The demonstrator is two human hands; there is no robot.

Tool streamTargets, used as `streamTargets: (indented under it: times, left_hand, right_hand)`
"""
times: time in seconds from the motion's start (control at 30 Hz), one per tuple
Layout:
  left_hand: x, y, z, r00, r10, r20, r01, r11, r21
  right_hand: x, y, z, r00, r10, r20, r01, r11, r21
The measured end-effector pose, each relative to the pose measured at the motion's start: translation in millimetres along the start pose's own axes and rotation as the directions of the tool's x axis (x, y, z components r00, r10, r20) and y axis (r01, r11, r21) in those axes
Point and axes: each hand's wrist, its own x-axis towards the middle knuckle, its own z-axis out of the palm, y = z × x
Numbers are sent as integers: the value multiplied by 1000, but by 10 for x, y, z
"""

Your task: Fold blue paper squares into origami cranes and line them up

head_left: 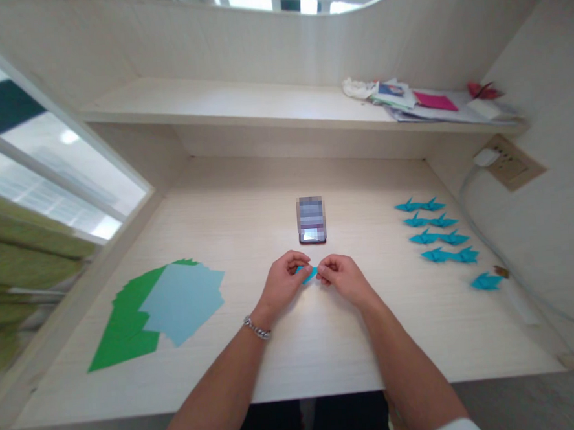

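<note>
A small folded piece of blue paper (311,276) is held between my two hands, over the middle of the desk near its front. My left hand (287,278) pinches its left side with thumb and fingers. At the right end, my right hand (342,276) grips it by the fingertips. The fingers cover much of the paper, so its exact shape is hidden. Just beyond my hands lies a phone (311,220) with its screen lit. Finished-looking blue paper cranes (440,256) stand in paired rows to the right, with a single blue folded piece (486,282) nearer me.
Fanned green paper sheets (122,316) and light blue sheets (188,302) lie on the left of the desk (247,191). A shelf (261,106) runs across the back, holding papers (396,95). A white cable (487,229) hangs from the wall socket (514,162) at right.
</note>
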Motion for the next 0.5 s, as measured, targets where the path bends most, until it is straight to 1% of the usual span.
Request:
streamTargets:
  times: [0.13,0.2,0.27,0.33,0.4,0.5]
  left_hand:
    - [-6,8,-10,1000,24,-11,-24,999,22]
    - [-12,2,-12,999,44,-1,-44,998,43]
    - [-17,-5,-7,999,50,9,-50,998,47]
    - [-17,-7,2,1000,28,0,-28,999,33]
    - [-13,-2,9,1000,-23,-7,23,999,23]
    - [-3,8,5,996,-82,24,80,996,49]
  right_hand:
    - [3,-4,19,999,22,38,-23,1000,16]
    - [4,2,31,998,17,53,-17,1000,-17]
    - [2,5,39,999,-7,43,10,998,-69]
    - [-4,0,39,999,-42,16,44,993,-106]
    - [-10,-9,33,997,-71,-14,68,991,-118]
    - [-12,-12,15,996,-86,-40,80,988,-131]
